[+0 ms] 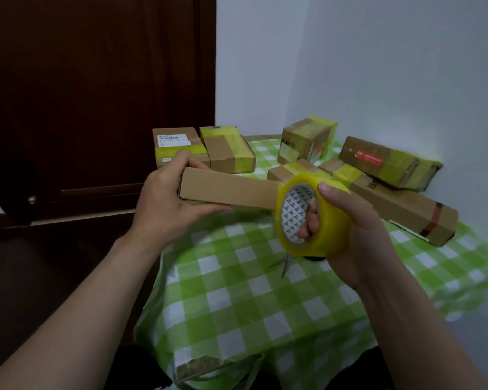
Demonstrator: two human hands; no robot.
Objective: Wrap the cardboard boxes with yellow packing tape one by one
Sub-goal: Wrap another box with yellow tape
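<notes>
Box and tape held up over the tabletop

I see the left hand (164, 204) curled tight round the left end of a long plain box (228, 190), and the right hand (361, 237) gripping the yellow tape roll (307, 212), fingers through its hole, thumb on top. The roll touches the box's right end, and both are up in the air. Under them lies bare green checked cloth (237, 291) with small scissors (286, 264) on it. The tabletop's left edge drops off just under the left wrist. Taped boxes (228, 149) crowd the back edge, and more (389, 164) pile up by the white wall (378, 66) on the right. A dark door (96, 94) stands behind on the left.
</notes>
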